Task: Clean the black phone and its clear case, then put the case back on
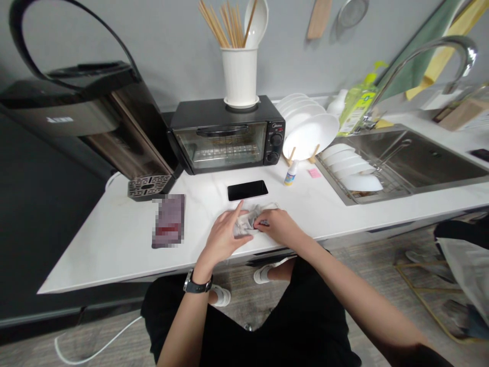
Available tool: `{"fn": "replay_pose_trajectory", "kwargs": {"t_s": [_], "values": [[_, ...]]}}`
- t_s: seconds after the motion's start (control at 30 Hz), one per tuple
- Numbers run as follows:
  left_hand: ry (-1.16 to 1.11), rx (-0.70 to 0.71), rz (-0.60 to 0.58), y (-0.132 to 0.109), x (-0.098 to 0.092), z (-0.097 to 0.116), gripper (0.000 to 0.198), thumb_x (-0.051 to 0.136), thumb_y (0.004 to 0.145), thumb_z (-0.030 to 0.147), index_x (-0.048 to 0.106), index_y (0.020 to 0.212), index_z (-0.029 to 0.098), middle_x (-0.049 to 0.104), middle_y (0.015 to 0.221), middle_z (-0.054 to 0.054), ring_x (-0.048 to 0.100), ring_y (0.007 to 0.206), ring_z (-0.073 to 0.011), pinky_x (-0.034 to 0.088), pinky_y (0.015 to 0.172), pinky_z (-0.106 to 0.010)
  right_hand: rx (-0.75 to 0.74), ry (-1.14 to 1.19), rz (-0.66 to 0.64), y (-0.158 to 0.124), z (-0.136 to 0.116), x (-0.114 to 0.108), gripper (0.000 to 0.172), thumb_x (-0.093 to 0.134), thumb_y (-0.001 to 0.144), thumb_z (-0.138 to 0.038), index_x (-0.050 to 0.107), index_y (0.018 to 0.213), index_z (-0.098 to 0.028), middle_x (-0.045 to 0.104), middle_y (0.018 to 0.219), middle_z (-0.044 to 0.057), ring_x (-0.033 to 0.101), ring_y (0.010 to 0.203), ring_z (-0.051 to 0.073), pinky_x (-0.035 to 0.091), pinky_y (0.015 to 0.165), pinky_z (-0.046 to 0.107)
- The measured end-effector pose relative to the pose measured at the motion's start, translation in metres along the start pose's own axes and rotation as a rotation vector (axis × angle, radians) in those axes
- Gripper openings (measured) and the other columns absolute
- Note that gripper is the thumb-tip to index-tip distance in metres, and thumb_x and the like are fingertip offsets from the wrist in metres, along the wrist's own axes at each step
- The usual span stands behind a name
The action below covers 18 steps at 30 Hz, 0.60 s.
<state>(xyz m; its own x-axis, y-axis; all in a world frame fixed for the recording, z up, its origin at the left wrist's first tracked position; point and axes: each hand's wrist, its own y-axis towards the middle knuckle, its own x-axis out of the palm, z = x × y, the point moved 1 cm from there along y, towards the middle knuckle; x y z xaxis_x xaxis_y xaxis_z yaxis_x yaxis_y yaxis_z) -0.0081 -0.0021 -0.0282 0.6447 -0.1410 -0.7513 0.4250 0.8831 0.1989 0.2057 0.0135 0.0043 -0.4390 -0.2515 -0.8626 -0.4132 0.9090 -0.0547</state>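
Note:
A crumpled pale grey-white cloth (246, 222) lies on the counter close to its front edge. My right hand (278, 227) is closed on the cloth's right part, its fingertips pinched together. At the cloth's left side rests my left hand (223, 234), thumb and fingers spread apart around it; some fingertips are hidden. Just beyond the cloth lies a phone (247, 190) with a dark screen. A small white bottle with a blue and yellow label (291, 173) stands to the phone's right, beside a pink sticky note pad (314, 173).
A toaster oven (225, 137) stands at the back, bearing a white cup of chopsticks (240, 76). A water dispenser (126, 137) and a blurred flat item (169, 221) are at left. To the right are racked plates (311, 135), a soap bottle (357, 109) and the sink (431, 168).

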Motion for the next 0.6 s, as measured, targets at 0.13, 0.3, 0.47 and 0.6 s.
{"fn": "replay_pose_trajectory", "kwargs": {"t_s": [0.13, 0.3, 0.47, 0.6], "values": [[0.004, -0.019, -0.007, 0.002, -0.001, 0.002, 0.113, 0.083, 0.085, 0.03, 0.011, 0.172, 0.038, 0.063, 0.152, -0.003, 0.054, 0.136, -0.0292, 0.039, 0.118, -0.048, 0.133, -0.23, 0.079, -0.012, 0.03, -0.019, 0.018, 0.065, 0.1, -0.018, 0.083, 0.098, -0.024, 0.08, 0.102, 0.006, 0.073, 0.091, 0.022, 0.045, 0.078, 0.028], [0.017, -0.018, -0.021, 0.004, -0.001, 0.002, 0.114, 0.084, 0.084, 0.03, 0.012, 0.171, 0.04, 0.063, 0.153, -0.001, 0.054, 0.137, -0.0292, 0.034, 0.121, -0.049, 0.166, -0.364, 0.205, -0.001, 0.029, -0.01, 0.026, 0.054, 0.105, -0.017, 0.08, 0.103, -0.017, 0.077, 0.105, 0.011, 0.071, 0.095, 0.024, 0.045, 0.079, 0.031], [0.03, -0.04, -0.023, 0.004, 0.0, 0.0, 0.111, 0.085, 0.084, 0.034, 0.016, 0.171, 0.037, 0.064, 0.149, -0.005, 0.054, 0.137, -0.031, 0.037, 0.119, -0.05, 0.041, -0.21, 0.169, 0.02, -0.007, 0.015, 0.023, 0.057, 0.104, -0.017, 0.081, 0.106, -0.017, 0.077, 0.105, 0.01, 0.071, 0.096, 0.022, 0.046, 0.084, 0.03], [0.038, -0.038, -0.006, 0.003, 0.001, -0.002, 0.108, 0.085, 0.085, 0.034, 0.019, 0.171, 0.033, 0.067, 0.138, -0.008, 0.059, 0.127, -0.0303, 0.044, 0.112, -0.047, -0.115, -0.08, 0.084, 0.02, -0.029, 0.026, 0.02, 0.061, 0.102, -0.017, 0.081, 0.102, -0.02, 0.079, 0.104, 0.007, 0.073, 0.097, 0.02, 0.046, 0.085, 0.028]]}}
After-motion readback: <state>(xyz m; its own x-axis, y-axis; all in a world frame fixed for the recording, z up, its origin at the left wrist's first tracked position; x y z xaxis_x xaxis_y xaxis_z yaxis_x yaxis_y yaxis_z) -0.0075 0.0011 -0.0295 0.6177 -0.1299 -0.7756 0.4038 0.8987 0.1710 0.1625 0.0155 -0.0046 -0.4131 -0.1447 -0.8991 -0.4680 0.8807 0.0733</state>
